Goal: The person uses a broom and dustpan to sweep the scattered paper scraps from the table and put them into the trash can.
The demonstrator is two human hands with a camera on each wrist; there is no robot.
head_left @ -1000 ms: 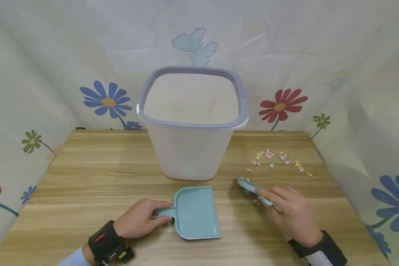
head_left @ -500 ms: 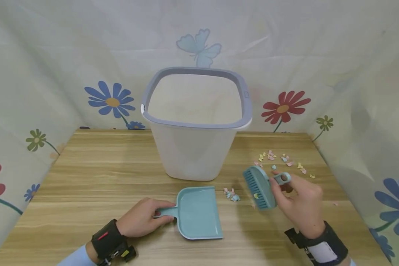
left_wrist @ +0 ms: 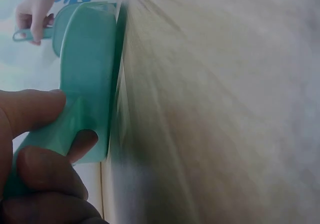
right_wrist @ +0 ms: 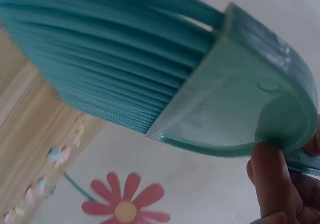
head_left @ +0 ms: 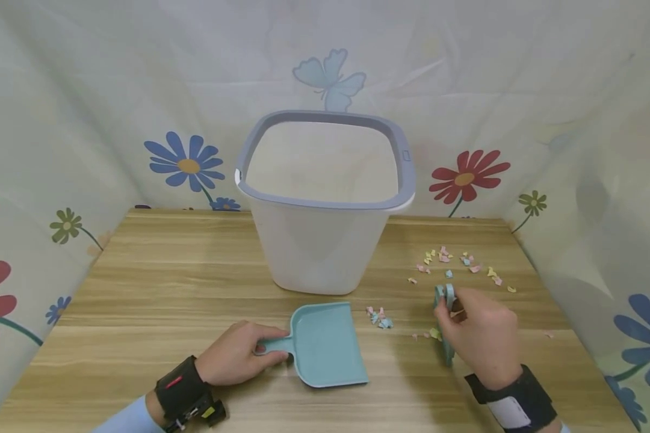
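Observation:
My left hand (head_left: 238,353) grips the short handle of a light blue-green dustpan (head_left: 327,346), thumb on one side and fingers on the other. The pan lies low over the table, its straight lip facing right. To its right, my right hand (head_left: 484,337) pinches the handle of a matching hand brush (right_wrist: 225,98), which appears nearly edge-on in the head view. Long teal bristles (right_wrist: 110,48) fill much of the right wrist view. A small clump of pink and blue paper scraps (head_left: 381,319) lies just off the pan's lip. A yellow scrap (head_left: 435,333) shows beside the brush.
Behind the dustpan stands a tall white bin (head_left: 319,246) with a grey-blue rim (head_left: 325,205). More paper scraps (head_left: 444,258) are scattered on the wooden table (head_left: 184,264) at the back right. A flower-printed curtain (head_left: 466,78) borders the table at the back and sides.
My right hand has lifted the brush off the scraps near the pan, moved it right and turned it edge-on, uncovering the small clump. My left hand keeps its hold on the dustpan.

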